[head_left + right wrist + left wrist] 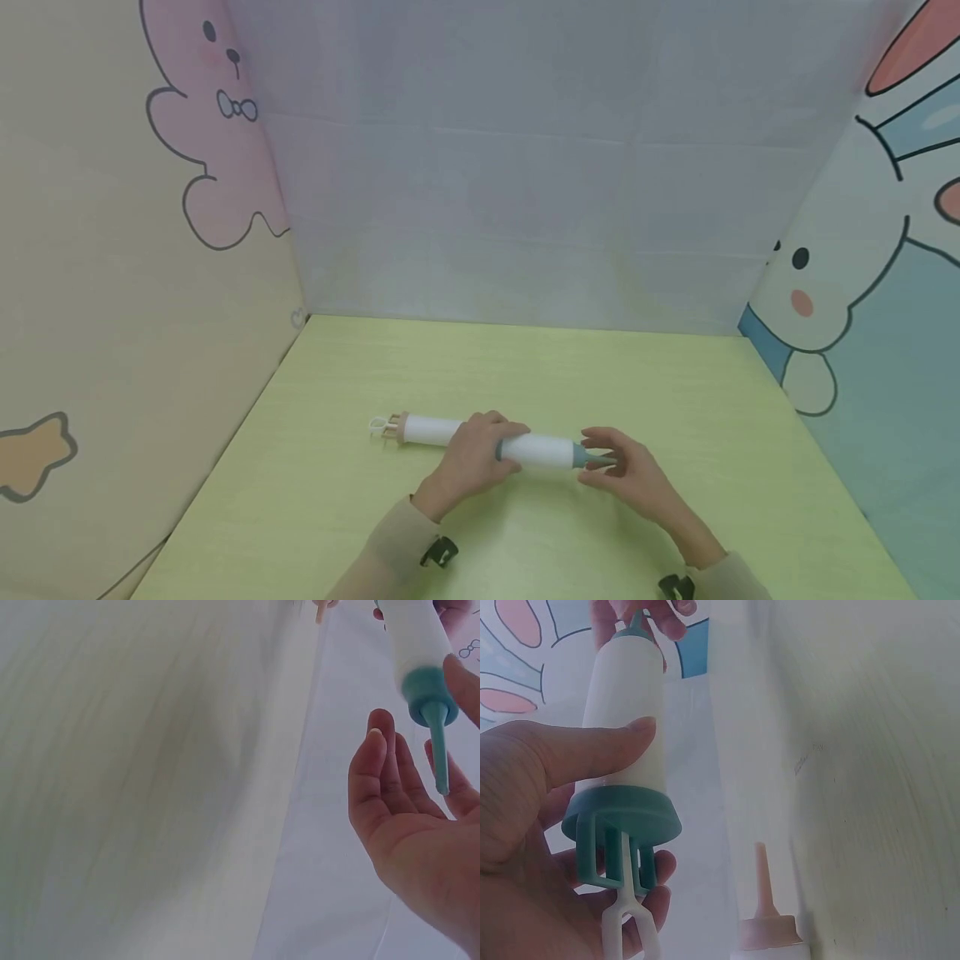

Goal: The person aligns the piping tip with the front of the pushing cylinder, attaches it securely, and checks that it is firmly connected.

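A large white-barrelled plastic syringe (546, 451) with teal fittings lies sideways in my left hand (474, 454). The left thumb presses along its barrel, near the teal finger-grip end (622, 811), and a white forked plunger handle (630, 911) sticks out there. At the other end a long tapered teal nozzle (437, 742) points into my right hand (636, 477). The right fingers spread loosely around that nozzle, apart from it; whether the thumb touches the collar cannot be told. A second white syringe (431, 430) with beige-pink fittings lies behind and left of my left hand.
Pale yellow-green tabletop (600, 367) spreads under both hands. A plain pale cloth (525, 167) hangs at the back. Cartoon-printed cloth walls (892, 400) border the table left and right. Each wrist carries a small black device (440, 551).
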